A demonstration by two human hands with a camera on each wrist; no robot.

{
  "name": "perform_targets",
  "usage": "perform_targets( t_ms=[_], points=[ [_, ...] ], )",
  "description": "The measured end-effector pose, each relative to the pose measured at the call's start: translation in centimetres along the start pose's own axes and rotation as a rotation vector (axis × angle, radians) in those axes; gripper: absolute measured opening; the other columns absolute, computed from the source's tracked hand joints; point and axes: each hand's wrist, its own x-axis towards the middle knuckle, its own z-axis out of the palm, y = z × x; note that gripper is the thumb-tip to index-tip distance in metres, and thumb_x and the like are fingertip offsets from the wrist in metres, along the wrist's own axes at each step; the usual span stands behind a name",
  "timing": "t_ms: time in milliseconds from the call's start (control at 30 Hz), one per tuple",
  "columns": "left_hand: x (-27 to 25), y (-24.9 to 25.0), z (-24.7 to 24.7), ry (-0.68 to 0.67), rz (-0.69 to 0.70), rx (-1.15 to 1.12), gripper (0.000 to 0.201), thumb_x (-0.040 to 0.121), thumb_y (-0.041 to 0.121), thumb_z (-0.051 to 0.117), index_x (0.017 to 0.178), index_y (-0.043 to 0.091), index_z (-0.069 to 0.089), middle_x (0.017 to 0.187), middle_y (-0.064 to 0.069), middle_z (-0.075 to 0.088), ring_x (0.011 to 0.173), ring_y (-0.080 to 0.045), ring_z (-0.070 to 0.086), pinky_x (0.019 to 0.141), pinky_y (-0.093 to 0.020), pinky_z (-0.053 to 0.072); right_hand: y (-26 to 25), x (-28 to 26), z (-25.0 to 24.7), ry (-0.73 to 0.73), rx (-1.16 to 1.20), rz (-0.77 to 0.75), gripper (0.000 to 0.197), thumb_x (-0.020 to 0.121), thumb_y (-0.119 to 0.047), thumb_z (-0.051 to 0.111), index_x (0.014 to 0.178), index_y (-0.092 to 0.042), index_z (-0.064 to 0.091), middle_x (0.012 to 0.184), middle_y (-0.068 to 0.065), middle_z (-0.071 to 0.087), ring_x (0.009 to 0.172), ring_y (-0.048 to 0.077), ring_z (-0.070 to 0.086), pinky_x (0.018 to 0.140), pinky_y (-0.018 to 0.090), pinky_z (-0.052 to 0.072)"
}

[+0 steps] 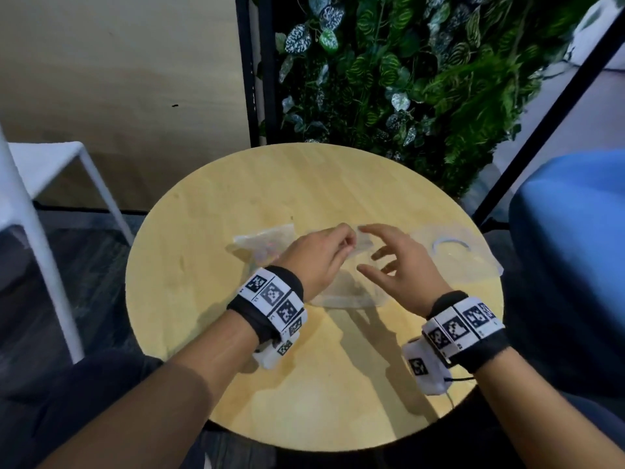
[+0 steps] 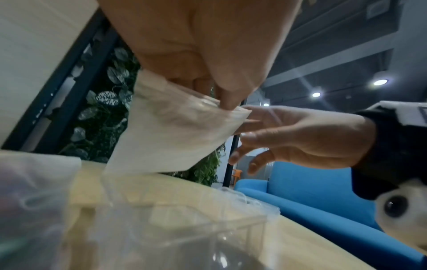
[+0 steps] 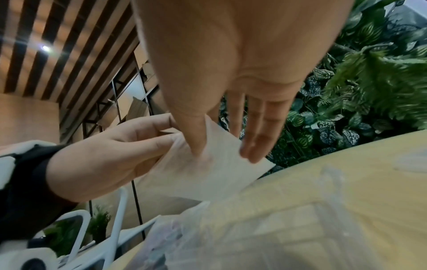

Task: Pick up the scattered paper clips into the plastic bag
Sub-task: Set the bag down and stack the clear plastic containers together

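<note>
My left hand (image 1: 338,245) pinches the top edge of a small translucent plastic bag (image 1: 364,244) and holds it up over the middle of the round wooden table (image 1: 236,184). In the left wrist view the fingers (image 2: 227,102) grip the bag (image 2: 175,131) at its mouth. My right hand (image 1: 375,255) is beside it with fingers straight and spread. In the right wrist view its thumb (image 3: 195,138) touches the bag (image 3: 208,173). No loose paper clips are plainly visible. Faint coloured shapes show inside a crumpled bag (image 1: 267,242) to the left.
A clear plastic container (image 1: 348,294) sits on the table under both hands. A clear lid (image 1: 453,252) lies at the right edge. A white chair (image 1: 50,170) stands left of the table, a blue seat (image 1: 568,231) to the right and a plant wall (image 1: 406,79) behind.
</note>
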Motion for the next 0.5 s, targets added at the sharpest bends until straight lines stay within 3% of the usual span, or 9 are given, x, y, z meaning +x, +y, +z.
perform_targets(
  t_ms=[67,133,233,300,367,433,467,500],
  points=[
    [0.4,-0.1,0.9,-0.095,-0.049,-0.002,0.015,0.101,0.03,0.043,0.109,0.02,0.05,0.096,-0.002,0.067,0.084,-0.027,0.063,0.074,-0.042,0.052,1.0,0.5,0.5,-0.052,0.02,-0.004,0.016,0.094,-0.027,0.059,0.106,-0.025,0.067,0.098,-0.009,0.07,0.08,0.008,0.064,0.073,0.029,0.053],
    [0.6,-0.5,1.4,-0.165,-0.114,0.007,0.02,0.1,0.041,0.042,0.11,0.025,0.048,0.097,-0.003,0.069,0.087,-0.027,0.064,0.077,-0.042,0.053,2.8,0.9,0.9,-0.059,0.052,0.07,0.015,0.096,-0.024,0.054,0.091,-0.022,0.068,0.08,-0.009,0.073,0.075,0.011,0.067,0.075,0.035,0.053],
    [0.8,-1.3,1.7,-0.276,-0.202,0.082,0.029,0.093,0.047,0.051,0.115,0.029,0.046,0.098,-0.008,0.068,0.089,-0.029,0.063,0.078,-0.039,0.052,5.4,1.5,0.3,-0.137,0.11,0.172,0.015,0.097,-0.024,0.051,0.095,-0.022,0.066,0.074,-0.011,0.073,0.074,0.009,0.069,0.078,0.038,0.056],
    [1.2,-1.8,2.2,-0.317,-0.257,0.043,0.025,0.095,0.033,0.053,0.118,0.026,0.048,0.09,-0.012,0.067,0.081,-0.031,0.064,0.072,-0.039,0.053,6.9,2.0,-0.7,-0.195,0.275,0.242,0.016,0.098,-0.024,0.051,0.106,-0.02,0.065,0.077,-0.004,0.074,0.077,0.016,0.071,0.08,0.041,0.058],
    [1.8,-2.3,3.0,-0.274,-0.283,-0.011,0.018,0.097,0.023,0.05,0.114,0.022,0.053,0.073,-0.009,0.063,0.062,-0.027,0.058,0.067,-0.039,0.055,8.5,2.4,-2.1,-0.137,0.382,0.313,0.018,0.097,-0.017,0.052,0.11,-0.02,0.064,0.084,-0.001,0.076,0.083,0.019,0.07,0.084,0.041,0.057],
    [2.5,-2.8,3.7,-0.239,-0.308,0.0,0.019,0.096,0.017,0.05,0.114,0.02,0.058,0.067,-0.004,0.059,0.054,-0.018,0.052,0.064,-0.033,0.054,11.1,2.6,-3.5,0.087,0.21,0.407,0.016,0.092,-0.021,0.057,0.106,-0.024,0.064,0.097,-0.001,0.074,0.092,0.018,0.067,0.089,0.038,0.053],
    [2.8,-2.9,4.0,-0.234,-0.325,0.015,0.021,0.096,0.016,0.051,0.115,0.021,0.059,0.072,-0.006,0.061,0.058,-0.016,0.054,0.066,-0.03,0.053,12.7,2.6,-4.1,0.182,0.04,0.47,0.02,0.089,-0.029,0.062,0.109,-0.026,0.063,0.108,0.003,0.071,0.1,0.022,0.064,0.09,0.039,0.051],
    [3.1,-3.0,4.2,-0.233,-0.338,0.043,0.023,0.095,0.016,0.053,0.117,0.023,0.059,0.081,-0.008,0.065,0.069,-0.018,0.058,0.072,-0.031,0.053,14.1,2.4,-4.6,0.218,-0.146,0.564,0.038,0.084,-0.041,0.066,0.118,-0.026,0.059,0.121,0.008,0.063,0.11,0.027,0.059,0.093,0.041,0.049]
  ],
)
